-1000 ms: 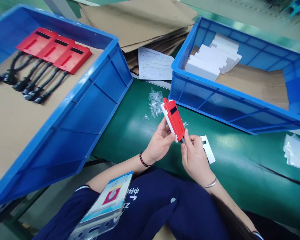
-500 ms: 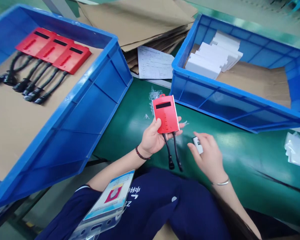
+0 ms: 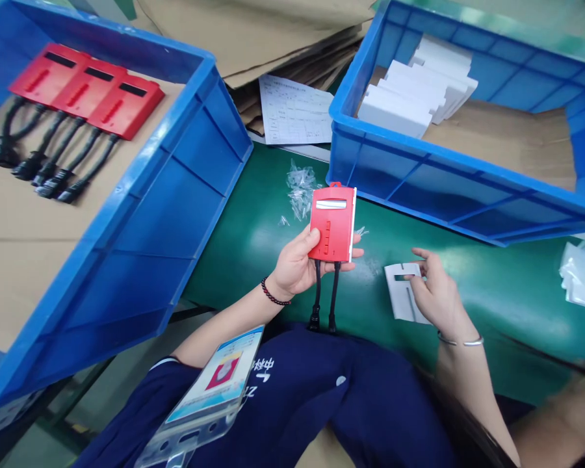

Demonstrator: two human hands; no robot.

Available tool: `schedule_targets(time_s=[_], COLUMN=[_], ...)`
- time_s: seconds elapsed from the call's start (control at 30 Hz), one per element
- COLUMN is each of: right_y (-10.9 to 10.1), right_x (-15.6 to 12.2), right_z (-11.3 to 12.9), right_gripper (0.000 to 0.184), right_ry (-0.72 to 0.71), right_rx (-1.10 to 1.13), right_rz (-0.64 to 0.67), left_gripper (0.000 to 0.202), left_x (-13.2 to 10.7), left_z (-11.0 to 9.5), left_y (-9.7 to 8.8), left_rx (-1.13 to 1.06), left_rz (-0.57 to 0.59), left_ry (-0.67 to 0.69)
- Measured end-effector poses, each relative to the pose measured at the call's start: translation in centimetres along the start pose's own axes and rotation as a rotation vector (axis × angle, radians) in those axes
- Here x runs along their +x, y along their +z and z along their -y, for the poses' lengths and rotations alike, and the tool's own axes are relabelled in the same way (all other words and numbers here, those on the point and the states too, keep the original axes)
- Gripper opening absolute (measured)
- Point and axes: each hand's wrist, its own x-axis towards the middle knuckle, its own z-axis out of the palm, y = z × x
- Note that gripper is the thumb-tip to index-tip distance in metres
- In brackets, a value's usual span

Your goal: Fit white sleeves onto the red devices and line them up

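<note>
White plate: its body lies just left of the right hand, far nearer to it than to the left; its long axis runs away from the wearer, slanting slightly left.
Right grip: thumb over the plate, fingers at its far right edge; whether they pinch or only touch, I cannot tell.
Left grip: the left hand grasps the red case, thumb on its face, above the worktop and left of the plate.
Case axis: away from the wearer, black cables hanging nearward.
Badge print: on the badge, too small to read.
Shirt lettering: white characters on the navy shirt, partly hidden.
Sheet: printed form, illegible.
</note>
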Motion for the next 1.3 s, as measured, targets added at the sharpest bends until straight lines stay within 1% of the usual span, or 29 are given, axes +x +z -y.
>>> schedule_targets(time_s=[0.1,0.2,0.3,0.4,0.57,0.63,0.67,0.7,0.8,0.83,0.87,0.9,1.0,1.07,1.17,1.23,1.3], right_y=[-0.2,0.0,0.0,-0.4,-0.3,0.1,0.4,0.5,1.0,1.2,1.4,1.6,2.1,1.5,-1.2,-3.2,-4.4], right_x=[0.5,0.3,-0.2,-0.4,0.4,0.6,0.6,0.5,0.3,0.4,0.7,1.0,2.2,2.8,3.2,3.4,3.7], right_z=[-0.6,-0.3,0.4,1.2,2.6,3.2,3.5,3.7,3.8,3.7,3.5,3.3,2.7,2.6,3.1,4.0,5.4], right_gripper=[0.043,0.038,0.032,0.029,0.022,0.024,0.027,0.031,0.044,0.047,0.049,0.050,0.045,0.043,0.034,0.027,0.024], right_ry=[0.070,0.093,0.078,0.037,0.047,0.041,0.026,-0.006,-0.161,-0.218,-0.275,-0.331,-0.458,-0.458,-0.398,-0.379,-0.393], right_rx=[0.114,0.242,0.448,0.611,0.682,0.717,0.755,0.802,0.916,0.915,0.895,0.862,0.785,0.791,0.779,0.699,0.595], right_rz=[-0.024,-0.066,-0.113,-0.201,-0.272,-0.285,-0.261,-0.203,0.085,0.151,0.169,0.136,-0.087,-0.192,-0.269,-0.250,-0.179], left_gripper=[0.050,0.050,0.050,0.049,0.051,0.053,0.053,0.052,0.046,0.044,0.043,0.042,0.043,0.048,0.056,0.057,0.052], left_x=[-0.2,-0.3,-0.3,-0.4,-0.4,-0.3,-0.2,-0.2,0.0,0.0,0.0,0.0,-0.2,-0.3,-0.2,0.0,0.2], left_z=[0.2,0.5,0.8,0.9,1.9,2.6,2.9,3.2,3.5,3.5,3.4,3.4,3.1,3.0,2.6,2.4,2.4], left_y=[0.4,0.5,0.5,0.6,1.1,1.4,1.5,1.6,1.7,1.6,1.6,1.5,1.5,1.6,1.9,2.3,2.9], left_rx=[0.079,0.130,0.173,0.197,0.156,0.120,0.105,0.091,0.060,0.049,0.039,0.030,0.031,0.066,0.136,0.177,0.203], left_rz=[-0.015,-0.031,-0.046,-0.056,-0.075,-0.080,-0.083,-0.083,-0.075,-0.072,-0.065,-0.056,-0.038,-0.046,-0.038,-0.014,-0.019], left_ry=[0.018,0.024,0.027,0.017,-0.016,-0.035,-0.045,-0.055,-0.087,-0.104,-0.128,-0.157,-0.205,-0.189,-0.173,-0.187,-0.187])
